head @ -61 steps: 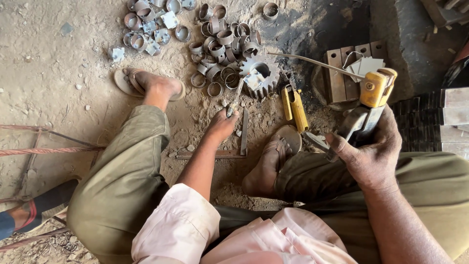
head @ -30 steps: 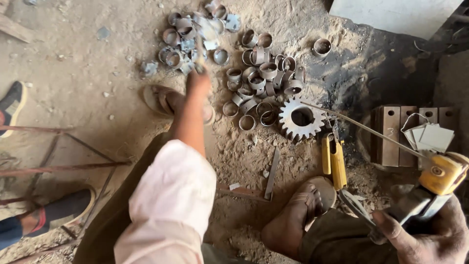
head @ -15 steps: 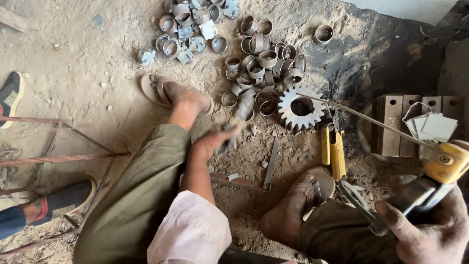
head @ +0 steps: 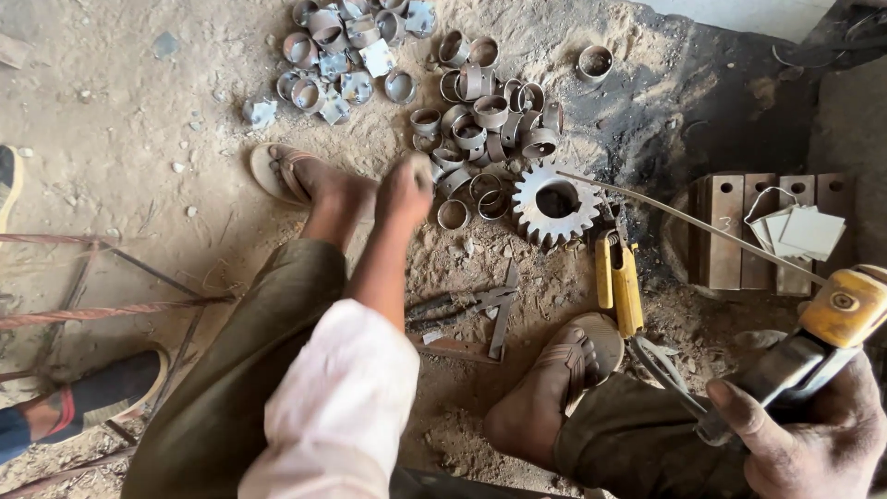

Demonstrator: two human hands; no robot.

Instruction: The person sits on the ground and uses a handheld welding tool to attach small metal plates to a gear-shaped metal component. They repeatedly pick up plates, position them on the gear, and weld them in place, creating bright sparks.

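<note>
Dusty ground (head: pixel 139 120): one gear (head: pixel 556 203), left hand (head: pixel 405 189) closed, right hand (head: pixel 813 444) gripping one yellow-headed tool (head: pixel 813 342).

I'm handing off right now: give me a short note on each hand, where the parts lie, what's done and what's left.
Left hand: stretched out over the dirt floor beside the pile of metal rings; whether it holds one, I cannot tell.
Right hand: gripping the electrode holder, its rod pointing toward the gear.
Yellow-handled pliers lie by the right foot; rings with square plates are heaped at top left; steel blocks sit to the right.
Done: some rings already carry plates.
Left: many plain rings in the pile.
</note>
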